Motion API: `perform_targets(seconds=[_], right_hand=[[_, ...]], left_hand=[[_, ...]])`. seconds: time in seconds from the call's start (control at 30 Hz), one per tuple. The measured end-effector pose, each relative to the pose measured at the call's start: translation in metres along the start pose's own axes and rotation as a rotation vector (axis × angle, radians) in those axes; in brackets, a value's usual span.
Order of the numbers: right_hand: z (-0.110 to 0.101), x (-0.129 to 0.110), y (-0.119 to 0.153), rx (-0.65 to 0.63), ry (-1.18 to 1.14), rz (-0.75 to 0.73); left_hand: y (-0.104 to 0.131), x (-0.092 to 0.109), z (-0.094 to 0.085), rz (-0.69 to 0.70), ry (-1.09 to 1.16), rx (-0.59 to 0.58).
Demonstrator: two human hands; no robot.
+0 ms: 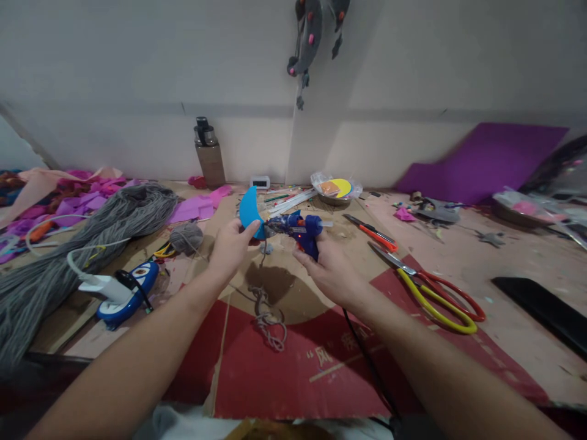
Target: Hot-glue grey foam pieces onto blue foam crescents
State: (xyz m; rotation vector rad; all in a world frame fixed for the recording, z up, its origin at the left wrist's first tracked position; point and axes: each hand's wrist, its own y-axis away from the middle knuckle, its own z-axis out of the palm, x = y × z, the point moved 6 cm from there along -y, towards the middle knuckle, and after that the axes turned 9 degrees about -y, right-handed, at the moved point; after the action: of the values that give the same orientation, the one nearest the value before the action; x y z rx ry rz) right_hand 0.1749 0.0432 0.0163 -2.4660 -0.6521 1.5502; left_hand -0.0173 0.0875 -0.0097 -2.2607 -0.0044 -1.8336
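A bright blue crescent-shaped piece (pixel 249 211) is pinched in my left hand (pixel 232 247), raised above the cardboard (pixel 270 397). My right hand (pixel 331 267) is wrapped round the handle of a dark blue glue gun (pixel 308 231), with a small red light showing. Its nozzle end points left and lies close to the crescent's lower edge; whether they touch is unclear. Grey yarn (pixel 263 256) hangs below the crescent, and a loose tangle of it (pixel 270 327) rests on the cardboard under my hands.
Red-and-yellow scissors (pixel 440 296) and a red cutter (pixel 373 232) lie right. A black phone-like slab (pixel 541 305) is far right. Left are a grey yarn bundle (pixel 101 238), a yarn ball (pixel 186 237) and a blue power strip (pixel 128 296). A bottle (pixel 210 162) stands behind. The gun's cord (pixel 364 351) trails forward.
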Motion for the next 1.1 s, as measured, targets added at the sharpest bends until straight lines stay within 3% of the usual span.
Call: perform_targets(seconds=[0.3,1.1], right_hand=[[-0.002,0.0,0.0,0.018,0.006,0.006],[0.008,-0.007,0.004,-0.077,0.067,-0.028]], left_hand=[[0.0,-0.001,0.001,0.007,-0.014,-0.011],[-0.009,-0.002,-0.013,0.059,0.009,0.072]])
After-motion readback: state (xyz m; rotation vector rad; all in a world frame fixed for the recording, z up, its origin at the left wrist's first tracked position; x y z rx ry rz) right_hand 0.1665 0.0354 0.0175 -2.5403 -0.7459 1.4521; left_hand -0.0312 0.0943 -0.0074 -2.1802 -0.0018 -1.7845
